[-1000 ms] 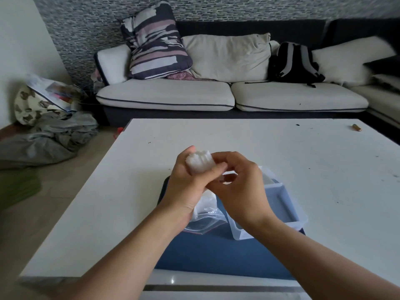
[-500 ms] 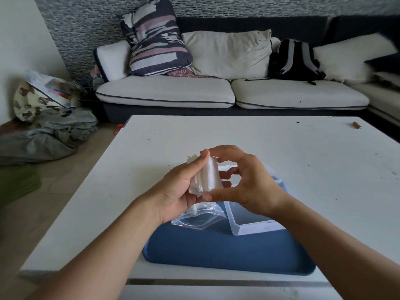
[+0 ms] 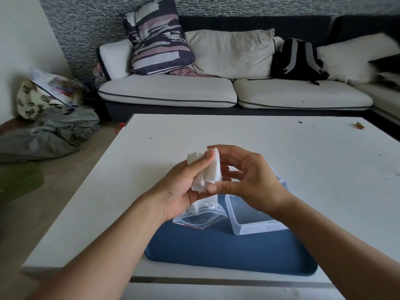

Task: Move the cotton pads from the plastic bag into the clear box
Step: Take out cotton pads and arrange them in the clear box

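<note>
Clearly the cotton pads (image 3: 206, 169) are a light, soft, loose stack held up over the bench (image 3: 281, 152), with the left hand (image 3: 184, 187) gripping them, thumb curled across the front, and the right hand (image 3: 249, 178) pinching the stack's edges between forefinger and thumb. Likely they will fan out or shed, so squeezing the flat faces together suits them best. Below, the near-empty plastic bag (image 3: 201, 217) lies on the blue tray (image 3: 227, 252), beside the clear box (image 3: 255, 224).
</note>
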### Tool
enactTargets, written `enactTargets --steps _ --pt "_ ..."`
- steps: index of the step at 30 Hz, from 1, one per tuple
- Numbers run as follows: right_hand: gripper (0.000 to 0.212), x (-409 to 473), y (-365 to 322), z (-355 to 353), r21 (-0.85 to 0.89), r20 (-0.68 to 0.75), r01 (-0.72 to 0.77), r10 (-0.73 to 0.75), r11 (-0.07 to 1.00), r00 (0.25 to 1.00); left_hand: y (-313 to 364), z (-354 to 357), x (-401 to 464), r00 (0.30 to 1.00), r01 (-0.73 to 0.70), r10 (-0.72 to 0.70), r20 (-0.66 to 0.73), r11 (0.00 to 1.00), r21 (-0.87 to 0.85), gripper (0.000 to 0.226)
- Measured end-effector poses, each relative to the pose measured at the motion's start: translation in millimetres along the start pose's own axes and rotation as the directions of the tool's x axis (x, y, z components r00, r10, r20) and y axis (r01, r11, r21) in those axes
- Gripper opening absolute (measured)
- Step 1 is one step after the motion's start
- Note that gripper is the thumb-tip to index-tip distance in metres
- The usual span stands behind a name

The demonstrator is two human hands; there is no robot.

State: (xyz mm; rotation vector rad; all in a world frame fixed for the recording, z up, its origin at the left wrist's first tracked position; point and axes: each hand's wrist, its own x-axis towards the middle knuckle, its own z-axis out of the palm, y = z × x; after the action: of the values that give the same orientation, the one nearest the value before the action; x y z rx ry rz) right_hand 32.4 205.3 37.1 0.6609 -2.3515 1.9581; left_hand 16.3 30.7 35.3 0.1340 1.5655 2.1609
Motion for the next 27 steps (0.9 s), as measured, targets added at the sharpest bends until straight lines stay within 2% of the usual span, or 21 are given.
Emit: enactTargets --steps 4,8,11,12,15,20,22,27 --pt "0.061 1 3 -2 0.012 0.024 -0.03 0.029 0.999 0.999 -1 -2 1 1.0 0.007 -0.007 -0.005 1.0 -0.001 0.059" --pt "0.066 0 7 0 -0.134 0.079 -0.012 0.022 0.991 0.997 -3 0 2 0.999 0.012 -0.012 -0.03 1.0 0.009 0.059" --pt "0.085 -2 6 4 -0.275 -0.078 0.021 -0.044 0.961 0.996 -2 4 2 0.995 0.002 -0.007 -0.099 0.999 -0.046 0.056" --pt "0.084 -2 6 5 -0.321 -0.145 0.035 -0.085 0.946 0.986 -2 4 2 0.992 -0.005 -0.004 -0.127 0.998 -0.064 0.056" --pt "0.055 -1 6 9 -0.298 -0.259 0.062 -0.143 0.953 0.955 -3 7 2 0.986 -0.018 0.006 -0.168 0.997 -0.069 0.054" --pt "0.023 2 7 6 -0.081 -0.261 0.024 -0.044 0.996 0.964 0 6 2 0.983 -0.009 -0.012 -0.182 0.994 -0.112 0.064" --pt "0.018 3 7 5 -0.049 -0.278 0.014 -0.027 0.999 0.96 2 6 2 0.983 -0.006 -0.018 -0.183 0.992 -0.128 0.061" --pt "0.014 3 8 5 -0.013 -0.337 -0.011 0.005 1.0 0.942 3 6 0 0.982 0.006 -0.046 -0.182 0.977 -0.215 0.034"
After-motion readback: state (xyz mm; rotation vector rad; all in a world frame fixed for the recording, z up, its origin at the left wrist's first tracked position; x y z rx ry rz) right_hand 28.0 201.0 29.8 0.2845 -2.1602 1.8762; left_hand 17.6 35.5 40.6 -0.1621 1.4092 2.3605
